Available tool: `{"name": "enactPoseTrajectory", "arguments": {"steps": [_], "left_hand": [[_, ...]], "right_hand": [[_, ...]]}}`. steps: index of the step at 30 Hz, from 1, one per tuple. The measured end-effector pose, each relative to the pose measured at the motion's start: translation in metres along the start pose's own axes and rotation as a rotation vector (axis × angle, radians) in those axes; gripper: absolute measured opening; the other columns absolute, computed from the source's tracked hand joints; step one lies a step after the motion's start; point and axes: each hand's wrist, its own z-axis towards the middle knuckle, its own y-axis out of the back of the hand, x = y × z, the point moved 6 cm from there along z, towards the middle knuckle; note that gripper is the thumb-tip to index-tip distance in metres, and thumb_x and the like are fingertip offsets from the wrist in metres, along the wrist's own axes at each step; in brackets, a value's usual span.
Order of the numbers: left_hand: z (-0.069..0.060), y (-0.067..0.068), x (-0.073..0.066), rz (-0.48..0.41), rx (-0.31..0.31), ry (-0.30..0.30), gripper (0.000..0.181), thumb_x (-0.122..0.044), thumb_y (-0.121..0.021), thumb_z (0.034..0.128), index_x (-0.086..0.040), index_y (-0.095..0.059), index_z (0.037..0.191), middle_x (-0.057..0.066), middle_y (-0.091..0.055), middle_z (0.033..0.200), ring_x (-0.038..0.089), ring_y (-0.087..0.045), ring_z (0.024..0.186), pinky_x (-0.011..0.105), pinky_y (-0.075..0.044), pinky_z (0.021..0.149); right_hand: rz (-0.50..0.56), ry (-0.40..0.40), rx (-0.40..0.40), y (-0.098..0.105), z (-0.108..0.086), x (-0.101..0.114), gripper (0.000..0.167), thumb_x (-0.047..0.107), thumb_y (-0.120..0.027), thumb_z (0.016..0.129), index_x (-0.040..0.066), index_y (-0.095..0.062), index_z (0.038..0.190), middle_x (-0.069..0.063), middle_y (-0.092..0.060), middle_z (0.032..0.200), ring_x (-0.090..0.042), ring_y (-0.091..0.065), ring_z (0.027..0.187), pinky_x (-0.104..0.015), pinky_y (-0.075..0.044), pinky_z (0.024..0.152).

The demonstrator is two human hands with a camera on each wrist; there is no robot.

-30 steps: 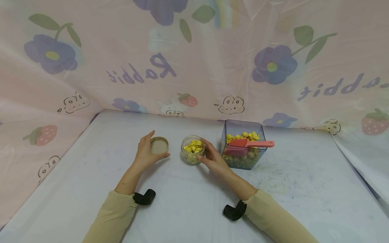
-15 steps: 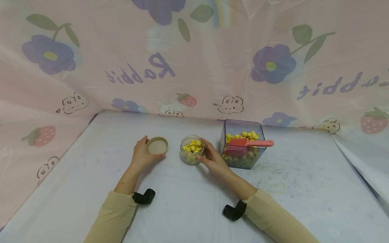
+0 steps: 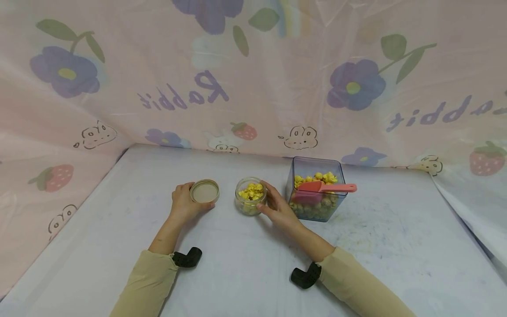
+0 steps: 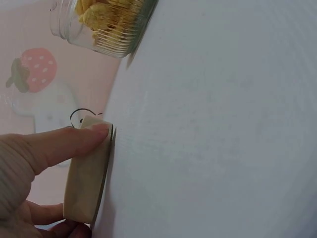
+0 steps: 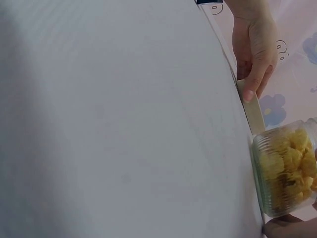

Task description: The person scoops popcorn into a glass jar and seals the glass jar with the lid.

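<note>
A round beige jar lid (image 3: 204,193) lies hollow side up on the white table, and my left hand (image 3: 183,205) grips its rim. In the left wrist view the thumb presses one side of the lid (image 4: 88,181) while fingertips hold the opposite side. Just right of it stands an upright, uncovered glass jar (image 3: 242,206) with ribbed walls, holding yellow popcorn (image 3: 251,191). My right hand (image 3: 282,212) holds the jar from its right side, thumb at the near wall and fingers behind. In the right wrist view, this hand shows only partly beside the jar (image 5: 270,191).
Right of the jar stands a clear bluish square container (image 3: 317,164) with more popcorn. A pink scoop (image 3: 336,188) lies in it, its handle jutting over the right rim. A printed pink curtain (image 3: 253,105) hangs behind the white table (image 3: 237,273).
My left fingers have closed round the lid, and lid and hand have shifted slightly left. The right hand and jar stay in place.
</note>
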Motion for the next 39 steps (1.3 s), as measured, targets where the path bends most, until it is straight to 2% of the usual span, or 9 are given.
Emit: {"name": "enactPoseTrajectory", "arguments": {"steps": [12, 16, 23, 28, 39], "left_hand": [[-0.004, 0.001, -0.006, -0.053, -0.04, -0.024, 0.09, -0.02, -0.082, 0.0718, 0.01, -0.032, 0.14, 0.031, -0.036, 0.137, 0.046, -0.037, 0.128, 0.057, -0.032, 0.109], [-0.007, 0.0, -0.012, -0.066, -0.037, -0.063, 0.089, -0.018, -0.082, 0.0715, 0.01, -0.033, 0.14, 0.029, -0.037, 0.137, 0.044, -0.037, 0.129, 0.056, -0.031, 0.11], [-0.012, -0.003, -0.027, -0.088, -0.012, -0.154, 0.088, -0.017, -0.083, 0.0718, 0.006, -0.033, 0.141, 0.025, -0.037, 0.137, 0.042, -0.044, 0.122, 0.053, -0.039, 0.103], [-0.017, -0.003, -0.037, -0.106, -0.005, -0.215, 0.088, -0.015, -0.084, 0.0707, 0.006, -0.035, 0.141, 0.025, -0.038, 0.136, 0.042, -0.044, 0.122, 0.052, -0.041, 0.103], [-0.024, -0.001, -0.05, -0.127, 0.003, -0.282, 0.085, -0.009, -0.083, 0.0705, 0.006, -0.036, 0.14, 0.023, -0.039, 0.134, 0.037, -0.041, 0.126, 0.05, -0.038, 0.106]], "right_hand": [[0.011, -0.006, 0.007, 0.0, 0.0, -0.002, 0.066, 0.004, -0.055, 0.095, 0.012, -0.023, 0.152, -0.023, -0.017, 0.157, -0.038, -0.014, 0.146, -0.049, -0.015, 0.118], [0.015, -0.008, 0.012, 0.0, 0.0, -0.002, 0.066, 0.005, -0.055, 0.095, 0.013, -0.022, 0.152, -0.023, -0.017, 0.157, -0.037, -0.014, 0.146, -0.049, -0.014, 0.118], [0.007, -0.001, 0.013, 0.001, 0.0, -0.002, 0.066, 0.006, -0.055, 0.096, 0.013, -0.023, 0.152, -0.023, -0.017, 0.157, -0.038, -0.014, 0.146, -0.049, -0.015, 0.118], [0.004, 0.003, 0.012, 0.0, 0.0, -0.003, 0.066, 0.006, -0.055, 0.096, 0.013, -0.022, 0.152, -0.022, -0.016, 0.157, -0.037, -0.014, 0.146, -0.049, -0.015, 0.118], [0.006, 0.009, 0.01, 0.0, 0.0, -0.002, 0.065, 0.005, -0.054, 0.095, 0.012, -0.023, 0.152, -0.023, -0.017, 0.157, -0.038, -0.014, 0.146, -0.05, -0.014, 0.118]]}}
